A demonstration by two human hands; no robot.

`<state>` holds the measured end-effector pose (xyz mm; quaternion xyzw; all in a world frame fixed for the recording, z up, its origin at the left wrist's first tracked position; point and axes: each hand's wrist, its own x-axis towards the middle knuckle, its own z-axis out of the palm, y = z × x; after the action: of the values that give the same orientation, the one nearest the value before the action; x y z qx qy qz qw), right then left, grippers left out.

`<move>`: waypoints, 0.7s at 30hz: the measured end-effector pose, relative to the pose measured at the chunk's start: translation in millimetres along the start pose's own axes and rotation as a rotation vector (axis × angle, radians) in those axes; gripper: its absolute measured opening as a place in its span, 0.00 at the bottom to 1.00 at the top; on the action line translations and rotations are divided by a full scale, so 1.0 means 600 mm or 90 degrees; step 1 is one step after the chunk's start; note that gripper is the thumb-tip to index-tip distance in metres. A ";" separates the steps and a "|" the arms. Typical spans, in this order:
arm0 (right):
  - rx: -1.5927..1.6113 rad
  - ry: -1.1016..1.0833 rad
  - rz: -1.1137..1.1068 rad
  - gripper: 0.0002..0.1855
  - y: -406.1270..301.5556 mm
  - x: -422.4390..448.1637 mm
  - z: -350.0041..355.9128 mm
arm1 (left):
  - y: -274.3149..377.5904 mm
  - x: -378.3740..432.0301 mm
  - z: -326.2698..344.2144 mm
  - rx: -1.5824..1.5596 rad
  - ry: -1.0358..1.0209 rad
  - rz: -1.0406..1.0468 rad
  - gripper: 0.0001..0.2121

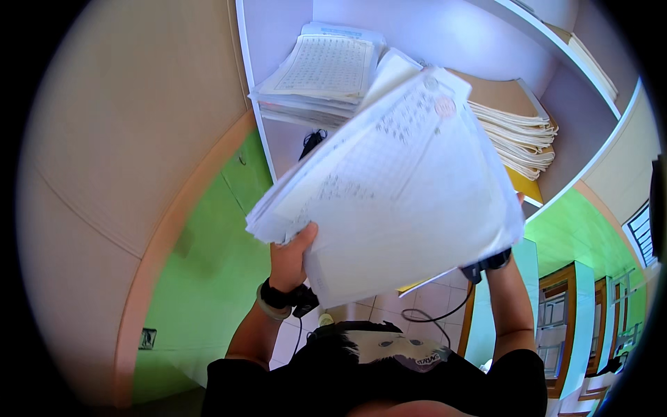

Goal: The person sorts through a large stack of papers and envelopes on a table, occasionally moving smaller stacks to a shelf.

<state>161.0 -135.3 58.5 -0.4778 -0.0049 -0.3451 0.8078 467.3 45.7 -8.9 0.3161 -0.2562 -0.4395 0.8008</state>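
Note:
A thick, uneven stack of written paper sheets [406,182] is held up between both hands in front of a white shelf unit. My left hand [294,253] grips its lower left edge, thumb on top and fingers hidden beneath. At the right edge, my right hand [520,200] is almost wholly covered by the sheets; only a fingertip shows. Behind, on the shelf, lies a pile of handwritten grid sheets [328,62] at the left. A pile of brown-covered booklets [513,125] is at the right, partly hidden by the held papers.
The shelf's white side edge [260,135] stands close on the left. A black corded item [311,143] lies under the left pile. Cables [424,315] hang from devices at both wrists. Desks [565,333] stand at the lower right, beside the green wall [208,271] and tiled floor.

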 end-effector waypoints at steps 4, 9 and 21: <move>0.021 0.066 -0.073 0.50 0.044 0.102 0.098 | 0.051 0.073 0.061 -0.055 -0.020 0.042 0.23; -0.086 0.057 0.063 0.43 -0.001 0.231 0.208 | 0.107 0.148 0.115 -0.072 0.017 0.107 0.22; -0.202 0.248 0.103 0.16 -0.040 0.493 0.160 | 0.226 0.394 0.193 -0.198 -0.033 -0.204 0.17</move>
<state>403.9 -231.7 228.9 -0.5221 0.2432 -0.3612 0.7334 574.8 -135.5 199.1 0.2138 -0.1524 -0.6036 0.7528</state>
